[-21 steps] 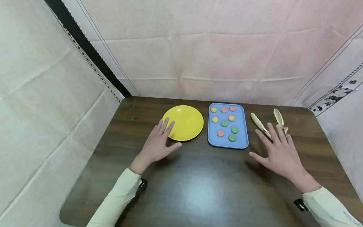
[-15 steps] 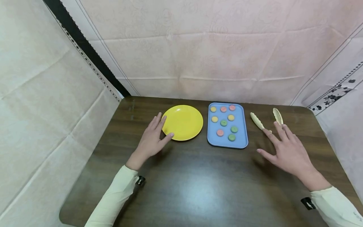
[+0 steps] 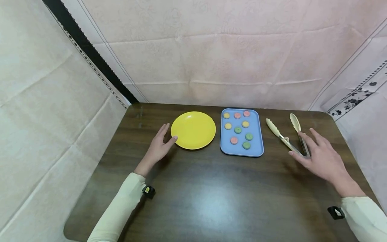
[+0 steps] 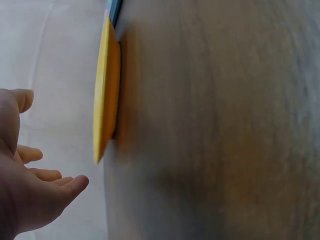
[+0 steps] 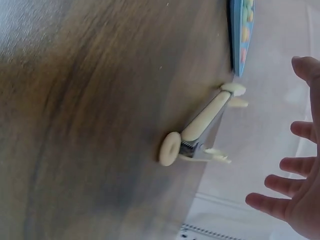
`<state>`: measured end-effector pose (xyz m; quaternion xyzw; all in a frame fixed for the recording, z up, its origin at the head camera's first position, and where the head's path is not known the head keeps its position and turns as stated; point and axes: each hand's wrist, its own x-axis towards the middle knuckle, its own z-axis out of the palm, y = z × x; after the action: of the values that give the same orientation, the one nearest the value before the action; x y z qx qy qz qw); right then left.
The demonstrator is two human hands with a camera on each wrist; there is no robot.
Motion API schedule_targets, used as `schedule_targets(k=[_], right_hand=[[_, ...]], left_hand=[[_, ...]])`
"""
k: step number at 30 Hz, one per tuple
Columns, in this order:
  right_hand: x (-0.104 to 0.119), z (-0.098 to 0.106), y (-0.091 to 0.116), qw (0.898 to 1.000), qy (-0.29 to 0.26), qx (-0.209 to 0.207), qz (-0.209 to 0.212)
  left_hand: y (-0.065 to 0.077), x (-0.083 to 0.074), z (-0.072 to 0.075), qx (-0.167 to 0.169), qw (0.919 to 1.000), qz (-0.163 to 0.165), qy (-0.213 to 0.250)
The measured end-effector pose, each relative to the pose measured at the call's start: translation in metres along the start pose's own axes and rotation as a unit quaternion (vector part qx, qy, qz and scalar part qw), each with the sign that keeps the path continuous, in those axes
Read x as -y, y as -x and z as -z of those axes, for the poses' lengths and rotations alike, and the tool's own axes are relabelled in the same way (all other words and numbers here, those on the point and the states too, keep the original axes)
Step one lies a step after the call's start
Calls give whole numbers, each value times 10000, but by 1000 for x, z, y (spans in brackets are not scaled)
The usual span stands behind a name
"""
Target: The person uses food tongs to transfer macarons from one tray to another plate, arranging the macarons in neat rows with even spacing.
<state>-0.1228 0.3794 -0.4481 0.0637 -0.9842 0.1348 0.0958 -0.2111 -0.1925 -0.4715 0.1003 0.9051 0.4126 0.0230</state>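
Observation:
My left hand (image 3: 157, 148) is held over the table, just left of the round yellow plate (image 3: 195, 129), fingers extended and thumb near the rim. In the left wrist view, that hand (image 4: 37, 195) is apart from the plate (image 4: 103, 95). On the right, my right hand (image 3: 326, 159) hovers beside a pair of tongs (image 3: 273, 127) with cream tips, its fingers spread. The right wrist view has the tongs (image 5: 206, 117) lying on the table, with a gap between them and the hand (image 5: 307, 202). Neither hand holds anything.
Between plate and tongs lies a blue tray (image 3: 226, 150) with several small pink, yellow and green discs (image 3: 238, 130). All stand toward the back of the dark wooden table (image 3: 205, 188). Pale patterned cloth (image 3: 211, 60) hangs behind the back edge.
My left hand has drawn back to the left, off the plate's edge. My right hand has shifted right, uncovering more of the tongs. Plate, tray and tongs stay in place.

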Motion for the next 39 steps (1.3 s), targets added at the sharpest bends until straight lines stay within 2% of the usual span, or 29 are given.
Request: schedule_targets(k=[3, 6, 10, 15, 20, 23, 28, 31, 35, 39], right_hand=[[-7, -2, -2, 9988, -332, 172, -327], [-14, -4, -2, 9969, -486, 274, -547], [-19, -5, -5, 9949, -617, 267, -754], [-22, -9, -12, 9922, -812, 123, -941], [-26, -14, -17, 9886, -934, 143, -1174], [-29, -18, -17, 9854, -1025, 258, -1338], [-32, -22, -17, 9807, -1109, 346, -1570], [-31, -26, -17, 9784, -1128, 409, -1683], [-28, -34, -18, 9764, -1175, 516, -1736], [-26, -38, -18, 9770, -1099, 483, -1765]], left_hand=[[-3, 5, -2, -31, 9976, 260, 644], [-7, 8, -5, -120, 9908, 591, 1208], [-12, 9, -9, -259, 9771, 949, 1887], [-18, 12, -13, -252, 9559, 1120, 2703], [-23, 17, -17, -79, 9367, 1267, 3264], [-25, 20, -20, 112, 9303, 1361, 3405], [-25, 20, -24, 246, 9287, 1427, 3413], [-25, 21, -24, 275, 9328, 1469, 3280], [-23, 24, -23, 269, 9442, 1531, 2905], [-25, 24, -23, 309, 9507, 1374, 2761]])
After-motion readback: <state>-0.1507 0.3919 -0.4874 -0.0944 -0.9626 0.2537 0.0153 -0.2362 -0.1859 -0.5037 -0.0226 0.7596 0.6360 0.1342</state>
